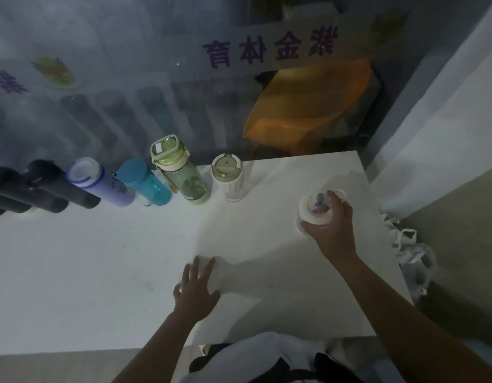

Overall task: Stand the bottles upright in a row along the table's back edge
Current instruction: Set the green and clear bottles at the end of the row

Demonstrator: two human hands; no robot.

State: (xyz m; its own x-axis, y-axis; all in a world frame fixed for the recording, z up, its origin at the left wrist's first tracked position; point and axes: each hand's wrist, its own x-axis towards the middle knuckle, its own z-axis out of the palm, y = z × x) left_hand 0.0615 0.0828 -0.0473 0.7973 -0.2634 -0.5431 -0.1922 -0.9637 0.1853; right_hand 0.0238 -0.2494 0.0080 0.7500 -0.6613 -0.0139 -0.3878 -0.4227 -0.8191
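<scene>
Several bottles stand upright in a row along the back edge of the white table: dark grey flasks at the left, then a lilac bottle, a teal bottle, a green clear bottle and a white bottle. My right hand is shut around a white bottle with a colourful lid figure, upright, at the table's right side, apart from the row. My left hand hovers over the table's front middle, fingers spread, holding nothing.
A frosted glass wall with purple lettering rises right behind the row. An orange chair shows behind the glass. White bags lie on the floor off the table's right edge, next to a white wall.
</scene>
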